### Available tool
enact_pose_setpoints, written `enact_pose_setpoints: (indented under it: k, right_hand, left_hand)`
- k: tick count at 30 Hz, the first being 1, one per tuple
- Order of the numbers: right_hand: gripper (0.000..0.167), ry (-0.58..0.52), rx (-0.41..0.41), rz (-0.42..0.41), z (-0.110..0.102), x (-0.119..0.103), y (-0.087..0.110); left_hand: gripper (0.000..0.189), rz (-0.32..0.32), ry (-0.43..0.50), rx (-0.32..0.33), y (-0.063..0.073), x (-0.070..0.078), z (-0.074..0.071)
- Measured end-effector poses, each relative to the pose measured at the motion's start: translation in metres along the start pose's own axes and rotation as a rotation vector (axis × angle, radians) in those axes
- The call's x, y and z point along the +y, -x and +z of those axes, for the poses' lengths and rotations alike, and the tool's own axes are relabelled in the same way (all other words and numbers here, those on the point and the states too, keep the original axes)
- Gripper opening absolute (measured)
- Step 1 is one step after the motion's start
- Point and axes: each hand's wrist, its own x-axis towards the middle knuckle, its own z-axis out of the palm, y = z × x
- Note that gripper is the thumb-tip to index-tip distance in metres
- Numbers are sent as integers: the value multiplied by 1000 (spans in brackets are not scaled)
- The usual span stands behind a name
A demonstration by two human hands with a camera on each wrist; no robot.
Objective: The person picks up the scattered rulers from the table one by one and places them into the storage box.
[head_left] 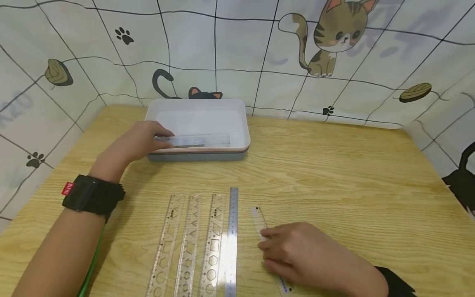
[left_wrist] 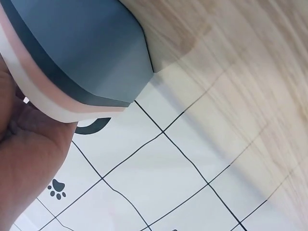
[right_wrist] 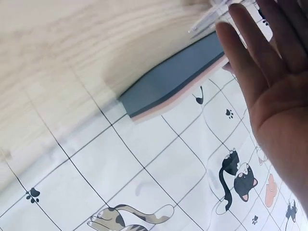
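Observation:
My left hand [head_left: 139,140] reaches over the left wall of a white tray [head_left: 200,115] and pinches the left end of a clear plastic ruler [head_left: 208,140] lying along the tray's near side. In the left wrist view, the tray's wall hides the fingertips. My right hand [head_left: 300,253] rests its fingers on another clear ruler [head_left: 258,214], tilted on the table and partly covered by the hand. Those fingers look nearly straight in the right wrist view. To its left lie a steel ruler [head_left: 232,231] and three clear stencil rulers [head_left: 212,247] with cut-out shapes.
Under the white tray sit pink and blue-grey layers [head_left: 198,157], at the back of the wood-grain table [head_left: 334,173]. A wall cloth [head_left: 245,49] with cats and paw prints stands right behind the tray and at both sides.

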Motion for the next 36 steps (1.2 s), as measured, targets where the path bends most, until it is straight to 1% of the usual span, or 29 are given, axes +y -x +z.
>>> enact_pose_setpoints:
  k: [1,3,5,7,8,10,11,13,16,18,22,24,27,30,34,36]
  right_hand:
    - [9,-8,22,47,1,-1,-1]
    - [6,-15,46,183,2,-3,-3]
    - [17,24,46,330,4,-4,-5]
    - [27,43,1,489,4,-5,-6]
    - [33,58,-34,551,4,-5,-7]
    - [38,82,-86,636,4,-4,-7]
    - [38,84,-100,661,4,-3,-7]
    - [34,99,-122,690,3,-3,-6]
    - [32,111,-127,709,1,-3,-5]
    - [37,102,-132,728,0,-4,-5]
    - [52,70,-163,749,1,-8,-6]
    - [50,68,-177,744,2,-10,-7]
    - [43,78,-187,728,2,-11,-7]
    - [40,69,-198,735,1,-9,-6]
    - [53,40,-218,767,1,-9,-6]
    - [53,51,-220,763,2,-11,-7]
  left_hand:
    - [36,-2,6,0,0,0,0]
    - [35,-4,9,-7,1,-1,0]
    - [34,0,6,-21,2,-1,0]
    - [33,6,9,-33,3,-2,0]
    - [32,7,10,-40,3,-2,-1]
    - [32,15,14,-45,4,-3,-1]
    - [31,18,19,-43,5,-4,-1]
    - [32,14,28,-43,5,-4,-1]
    - [32,3,37,-39,4,-3,-1]
    - [32,-2,46,-42,4,-2,-1]
    - [33,-4,48,-53,5,-2,-2]
    - [34,0,41,-54,6,-2,-2]
    - [35,15,32,-53,7,-2,-3]
    - [36,25,38,-52,8,-2,-3]
    - [37,18,54,-56,8,0,-3]
    - [37,12,55,-54,8,1,-3]
